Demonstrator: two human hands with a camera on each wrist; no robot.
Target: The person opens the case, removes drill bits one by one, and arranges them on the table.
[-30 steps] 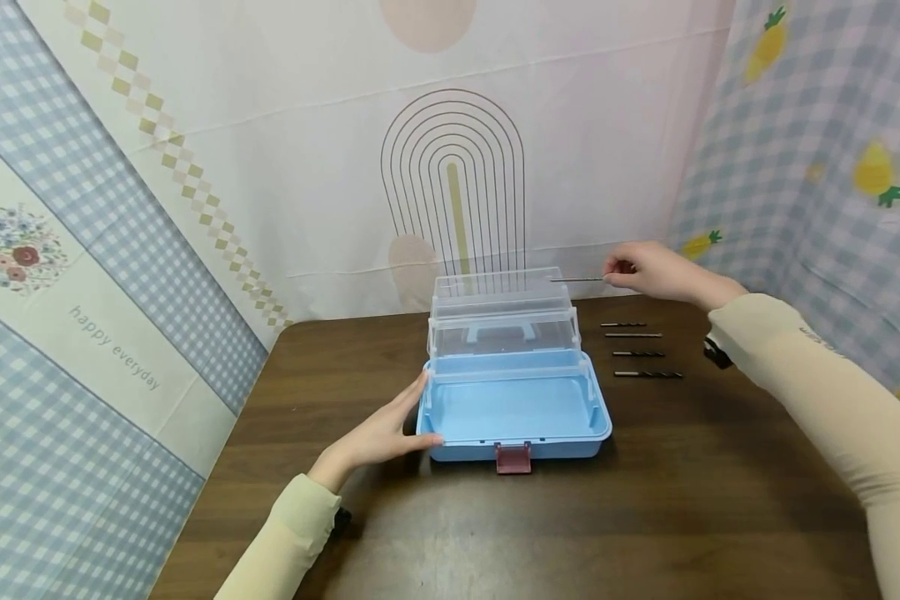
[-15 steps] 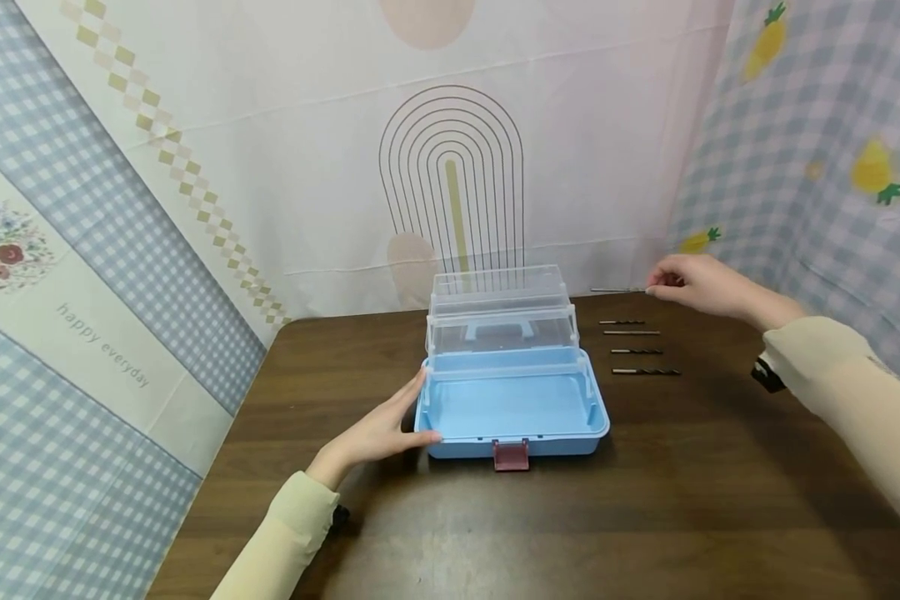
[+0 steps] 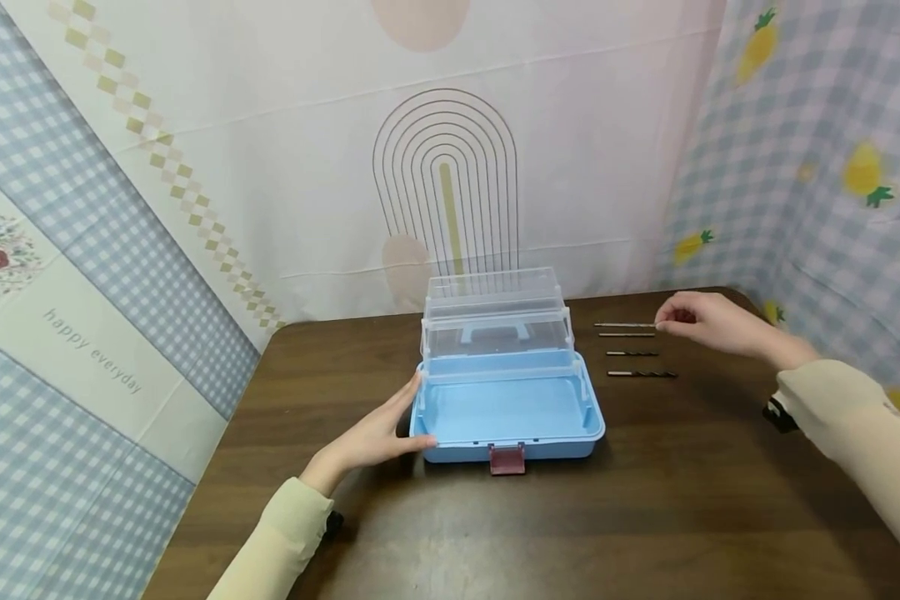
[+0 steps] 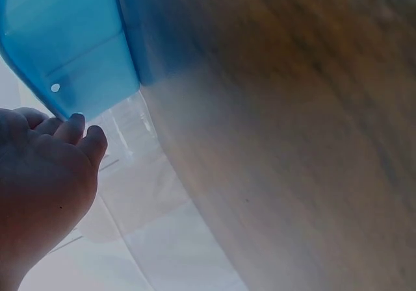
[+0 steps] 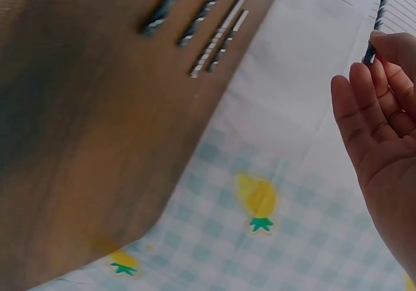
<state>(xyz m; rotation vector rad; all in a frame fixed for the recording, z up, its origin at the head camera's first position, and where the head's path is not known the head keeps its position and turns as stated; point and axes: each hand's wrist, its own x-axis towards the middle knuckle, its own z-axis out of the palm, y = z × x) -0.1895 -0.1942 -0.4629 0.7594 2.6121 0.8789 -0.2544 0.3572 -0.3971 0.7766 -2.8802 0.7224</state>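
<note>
A pale-blue toolbox (image 3: pixel 510 408) stands with its clear trays raised behind it. My left hand (image 3: pixel 371 433) rests on its left side, thumb over the front left corner and straight fingers along the rim. In the left wrist view the fingertips touch near the edge of the blue wall (image 4: pixel 84 50). My right hand (image 3: pixel 708 321) pinches one end of a thin drill bit (image 3: pixel 617 324), right of the box. Several more drill bits lie in a row; a thick dark bit (image 3: pixel 642 374) is nearest. In the right wrist view the held bit (image 5: pixel 382 8) points upward between thumb and fingers.
The brown wooden table (image 3: pixel 450 533) carries the box and bits. A patterned cloth (image 3: pixel 322 183) hangs directly behind the table, with checked cloth on both sides. A dark red latch (image 3: pixel 507 459) hangs down at the box front.
My right hand has moved right and then down with the drill bit, from beside the raised trays to the far end of the row. My left hand stays on the box.
</note>
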